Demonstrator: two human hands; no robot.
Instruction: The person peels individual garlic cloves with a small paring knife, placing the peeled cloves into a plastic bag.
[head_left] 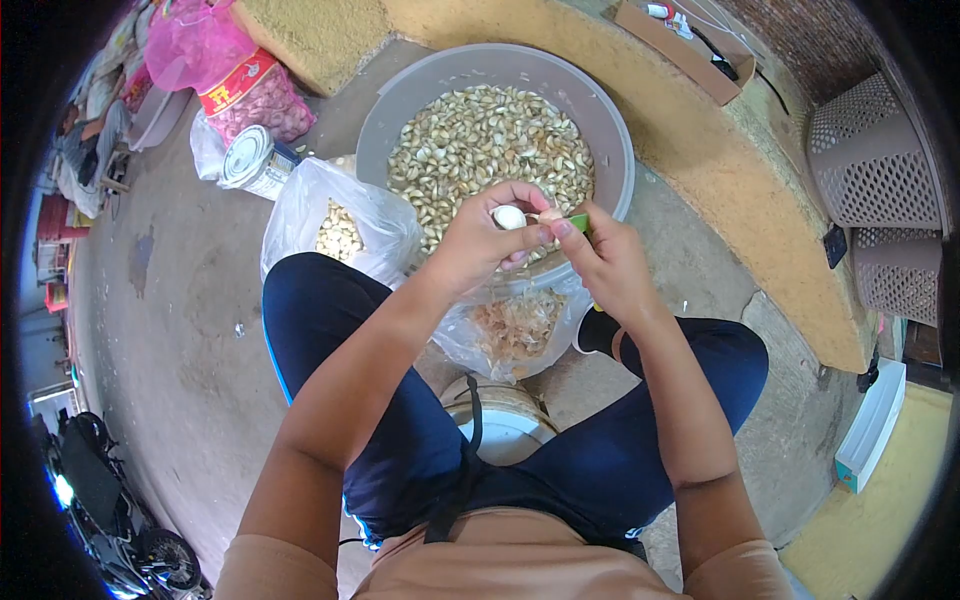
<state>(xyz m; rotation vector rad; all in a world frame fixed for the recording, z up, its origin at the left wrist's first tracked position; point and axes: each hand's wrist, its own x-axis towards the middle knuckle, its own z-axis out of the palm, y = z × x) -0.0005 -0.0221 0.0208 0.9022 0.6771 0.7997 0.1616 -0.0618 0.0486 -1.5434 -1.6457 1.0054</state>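
My left hand (475,238) pinches a white, peeled-looking garlic clove (509,218) above the near part of a big grey basin (371,120). Close against it, my right hand (615,262) is closed on what looks like a small green knife (578,223); its blade I cannot make out. A bit of pale skin shows between the fingertips of both hands. Unpeeled garlic cloves (490,150) cover the basin's bottom. Left of the basin, a clear plastic bag (385,215) holds pale peeled cloves (338,232). Below my hands, another plastic bag contains brown garlic skins (515,325).
A paint can (258,163) and a pink mesh sack of garlic (262,100) stand at upper left. A low yellow ledge (690,170) curves behind the basin, with a cardboard box (690,50) on it. Plastic crates (865,140) are at right, a motorcycle (110,500) at lower left.
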